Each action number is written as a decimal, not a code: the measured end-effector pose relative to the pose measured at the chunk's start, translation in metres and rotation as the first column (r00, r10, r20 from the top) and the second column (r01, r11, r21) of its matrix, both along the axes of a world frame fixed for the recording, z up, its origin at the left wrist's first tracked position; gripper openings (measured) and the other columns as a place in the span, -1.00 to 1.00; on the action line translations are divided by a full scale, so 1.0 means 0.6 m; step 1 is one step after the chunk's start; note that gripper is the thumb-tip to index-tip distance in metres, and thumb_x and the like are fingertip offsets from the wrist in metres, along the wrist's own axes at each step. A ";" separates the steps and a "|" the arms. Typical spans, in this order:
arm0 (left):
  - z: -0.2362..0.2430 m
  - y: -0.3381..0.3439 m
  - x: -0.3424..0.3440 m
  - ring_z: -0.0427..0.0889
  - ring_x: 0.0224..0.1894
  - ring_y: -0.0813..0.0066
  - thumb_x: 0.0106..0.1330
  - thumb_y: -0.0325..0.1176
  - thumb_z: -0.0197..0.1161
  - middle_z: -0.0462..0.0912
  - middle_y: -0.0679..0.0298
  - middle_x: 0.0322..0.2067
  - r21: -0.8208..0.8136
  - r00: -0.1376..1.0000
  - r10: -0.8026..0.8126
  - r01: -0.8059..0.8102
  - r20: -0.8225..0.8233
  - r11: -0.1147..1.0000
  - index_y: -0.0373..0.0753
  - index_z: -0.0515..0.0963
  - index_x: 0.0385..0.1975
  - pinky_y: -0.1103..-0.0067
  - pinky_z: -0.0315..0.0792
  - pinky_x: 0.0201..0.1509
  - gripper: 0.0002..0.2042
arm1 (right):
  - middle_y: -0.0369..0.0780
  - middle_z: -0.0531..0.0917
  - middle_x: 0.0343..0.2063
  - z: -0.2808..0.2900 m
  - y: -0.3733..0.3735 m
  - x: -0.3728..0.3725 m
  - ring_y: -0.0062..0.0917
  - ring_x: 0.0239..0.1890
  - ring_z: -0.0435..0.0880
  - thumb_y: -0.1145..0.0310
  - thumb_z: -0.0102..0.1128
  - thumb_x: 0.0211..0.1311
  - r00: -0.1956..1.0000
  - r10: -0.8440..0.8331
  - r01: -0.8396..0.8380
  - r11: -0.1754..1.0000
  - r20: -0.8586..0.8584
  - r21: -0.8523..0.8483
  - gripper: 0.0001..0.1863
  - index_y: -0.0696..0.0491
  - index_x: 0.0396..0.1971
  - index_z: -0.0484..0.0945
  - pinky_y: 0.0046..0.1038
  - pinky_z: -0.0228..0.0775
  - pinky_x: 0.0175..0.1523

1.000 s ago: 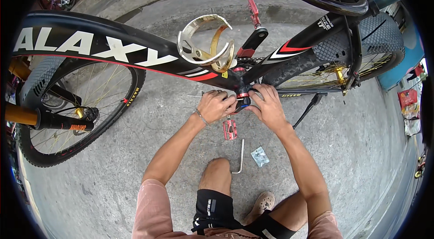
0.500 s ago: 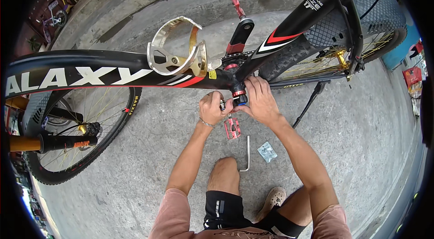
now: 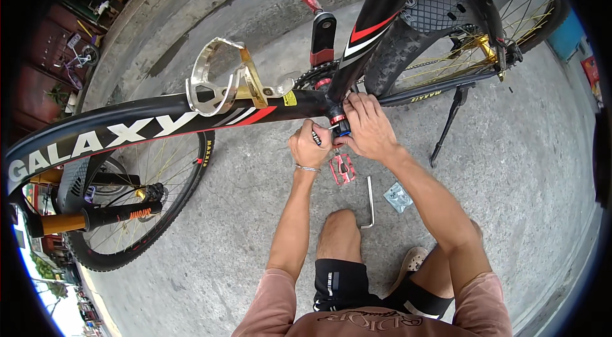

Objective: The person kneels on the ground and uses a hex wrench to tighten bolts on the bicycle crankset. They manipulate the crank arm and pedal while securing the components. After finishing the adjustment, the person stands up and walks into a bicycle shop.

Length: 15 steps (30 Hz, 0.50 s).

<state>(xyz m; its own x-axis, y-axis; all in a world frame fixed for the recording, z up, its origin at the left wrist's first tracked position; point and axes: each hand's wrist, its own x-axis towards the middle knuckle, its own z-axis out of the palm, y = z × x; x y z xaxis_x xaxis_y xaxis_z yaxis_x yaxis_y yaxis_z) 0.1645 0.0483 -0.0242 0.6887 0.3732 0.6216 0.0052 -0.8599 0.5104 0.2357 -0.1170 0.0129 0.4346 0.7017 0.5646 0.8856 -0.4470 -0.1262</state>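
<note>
A black bicycle frame (image 3: 306, 105) with white and red markings stretches across the view. At its bottom bracket, my left hand (image 3: 310, 144) is closed round a small tool with a black, ridged handle (image 3: 316, 138); its tip meets the black crank end (image 3: 342, 127) beside a red ring. My right hand (image 3: 368, 128) grips that same crank end from the other side, thumb under it and fingers against the frame. Just below hangs a red pedal (image 3: 342, 169). On the far side are another black crank arm (image 3: 323, 37) and the chainring (image 3: 313, 76).
An L-shaped hex key (image 3: 370, 203) and a small clear plastic packet (image 3: 398, 197) lie on the concrete near my knee. A silver bottle cage (image 3: 220, 76) sticks up from the frame. The kickstand (image 3: 451, 123) reaches the ground at right. A small bicycle (image 3: 78, 60) stands far left.
The view has shifted and turned a little, so the bicycle sits differently in the picture. Both hands stay at the crank end, and the left keeps its hold on the tool.
</note>
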 end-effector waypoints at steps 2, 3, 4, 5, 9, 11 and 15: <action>-0.006 -0.003 0.000 0.55 -0.63 0.11 0.13 -0.39 0.19 0.49 0.06 -0.69 -0.087 0.993 -0.048 0.057 0.106 0.995 -0.29 0.36 -0.58 0.37 0.38 -0.54 -0.83 | 0.02 0.33 0.04 0.001 0.000 0.003 -0.10 0.13 0.27 -0.12 0.30 -0.20 1.000 0.012 -0.011 0.999 -0.018 0.032 -0.10 0.32 0.00 0.29 -0.12 0.08 0.27; -0.013 -0.005 0.005 0.56 -0.62 0.15 0.14 -0.37 0.21 0.50 0.07 -0.68 -0.134 0.984 -0.072 0.095 0.165 0.986 -0.29 0.37 -0.56 0.39 0.39 -0.53 -0.82 | 0.01 0.34 0.03 0.000 -0.003 0.007 -0.10 0.13 0.27 -0.14 0.31 -0.22 0.999 0.021 -0.020 0.999 -0.026 0.043 -0.09 0.30 0.00 0.29 -0.12 0.08 0.27; -0.016 0.001 0.006 0.56 -0.63 0.18 0.14 -0.36 0.22 0.50 0.08 -0.67 -0.089 0.973 -0.153 0.170 0.174 0.981 -0.29 0.37 -0.54 0.40 0.38 -0.53 -0.81 | 0.00 0.34 0.03 -0.001 -0.006 0.011 -0.10 0.13 0.27 -0.16 0.31 -0.24 0.999 0.030 -0.028 0.998 -0.033 0.055 -0.08 0.29 -0.01 0.29 -0.13 0.08 0.27; -0.017 0.015 0.004 0.55 -0.63 0.22 0.15 -0.34 0.23 0.50 0.09 -0.66 -0.043 0.956 -0.232 0.244 0.180 0.969 -0.29 0.38 -0.52 0.41 0.38 -0.53 -0.80 | -0.03 0.34 0.07 -0.005 -0.004 0.015 -0.17 0.17 0.25 -0.23 0.31 -0.28 0.999 0.007 -0.006 1.000 -0.036 0.026 -0.01 0.26 0.05 0.30 -0.18 0.03 0.31; -0.028 0.030 0.007 0.47 -0.70 0.20 0.14 -0.31 0.22 0.42 0.11 -0.73 -0.015 0.968 -0.199 0.204 0.151 0.979 -0.29 0.36 -0.62 0.40 0.31 -0.59 -0.76 | -0.04 0.34 0.07 -0.022 0.006 0.014 -0.18 0.18 0.23 -0.27 0.30 -0.29 1.000 -0.023 0.023 1.000 -0.015 0.000 0.00 0.26 0.03 0.32 -0.16 0.02 0.31; -0.033 0.009 0.014 0.42 -0.75 0.15 0.17 -0.29 0.13 0.36 0.10 -0.79 -0.054 0.969 -0.064 0.079 0.239 0.995 -0.29 0.30 -0.71 0.38 0.27 -0.62 -0.71 | -0.04 0.34 0.08 -0.022 0.004 0.012 -0.18 0.19 0.23 -0.28 0.29 -0.29 1.000 -0.028 0.028 1.000 -0.010 -0.011 0.00 0.26 0.03 0.32 -0.15 0.02 0.31; -0.034 -0.013 0.014 0.35 -0.79 0.44 0.32 -0.28 -0.01 0.33 0.20 -0.83 -0.183 0.988 0.010 0.019 0.155 0.983 -0.33 0.31 -0.69 0.48 0.21 -0.64 -0.66 | -0.03 0.35 0.08 -0.026 0.001 0.008 -0.17 0.19 0.23 -0.26 0.30 -0.30 0.999 -0.049 0.048 0.998 -0.015 -0.034 -0.01 0.25 0.03 0.33 -0.16 0.03 0.32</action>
<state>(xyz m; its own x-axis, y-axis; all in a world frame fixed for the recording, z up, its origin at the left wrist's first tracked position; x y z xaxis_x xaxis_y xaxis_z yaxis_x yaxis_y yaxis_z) 0.1726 0.0406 -0.0444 0.5915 0.4879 0.6420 -0.0904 -0.7510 0.6540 0.2407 -0.1165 -0.0025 0.4774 0.6983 0.5334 0.8608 -0.4936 -0.1243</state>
